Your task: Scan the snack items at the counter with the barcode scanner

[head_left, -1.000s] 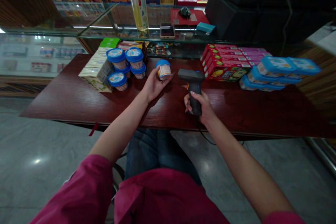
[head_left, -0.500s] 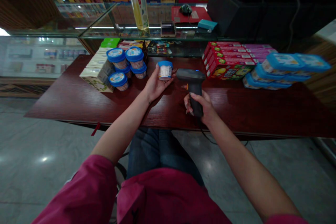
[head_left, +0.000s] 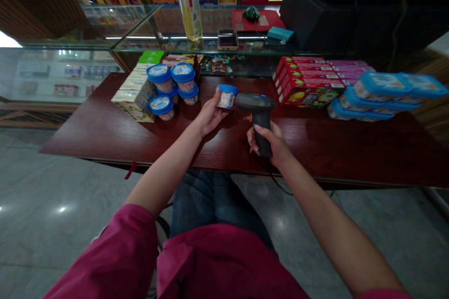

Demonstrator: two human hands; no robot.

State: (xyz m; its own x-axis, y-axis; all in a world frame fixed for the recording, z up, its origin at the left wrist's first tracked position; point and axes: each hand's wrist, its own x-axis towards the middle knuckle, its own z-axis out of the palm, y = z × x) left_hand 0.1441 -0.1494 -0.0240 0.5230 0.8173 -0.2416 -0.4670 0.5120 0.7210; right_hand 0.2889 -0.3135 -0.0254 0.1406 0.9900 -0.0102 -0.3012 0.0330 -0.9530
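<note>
My left hand (head_left: 211,114) is closed around a small tub (head_left: 226,97) with a blue lid, held above the dark wooden table (head_left: 217,152). The tub tilts slightly, and a barcode shows on its side. In my right hand (head_left: 268,140) is a black barcode scanner (head_left: 259,114), its head directed left at the tub, a short gap between them. The scanner's cable (head_left: 278,188) drops over the table's front edge. Several matching blue-lidded tubs (head_left: 162,106) stand left of my left hand, some stacked in twos.
Pale cartons (head_left: 135,98) line the left side behind the tubs. To the right are red boxes (head_left: 305,84), purple boxes (head_left: 351,71) and stacked blue-lidded containers (head_left: 380,96). A glass counter (head_left: 140,39) behind carries a bottle (head_left: 190,9), a computer mouse (head_left: 251,13) and black equipment (head_left: 322,23).
My left hand has turned the tub a little, bringing its barcode toward the scanner, and shifted slightly right. The scanner stays nearly still. The whole view has moved slightly.
</note>
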